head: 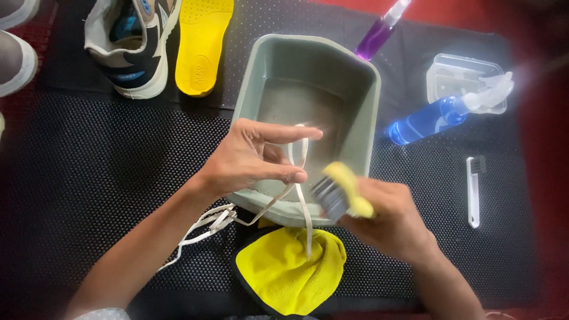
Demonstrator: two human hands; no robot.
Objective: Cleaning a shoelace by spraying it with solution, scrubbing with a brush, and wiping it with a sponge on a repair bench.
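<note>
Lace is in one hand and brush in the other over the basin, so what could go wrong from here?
1. The white shoelace is pinched only by the left hand fingertips; it may slip into the water in the grey basin.
2. The brush in the right hand works at the basin's near rim, so splashes could land on the yellow cloth.
3. The lace's loose end trails across the black mat and might pick up dirt.

white shoelace (301, 195) draped over basin, yellow brush (344, 191)
</note>
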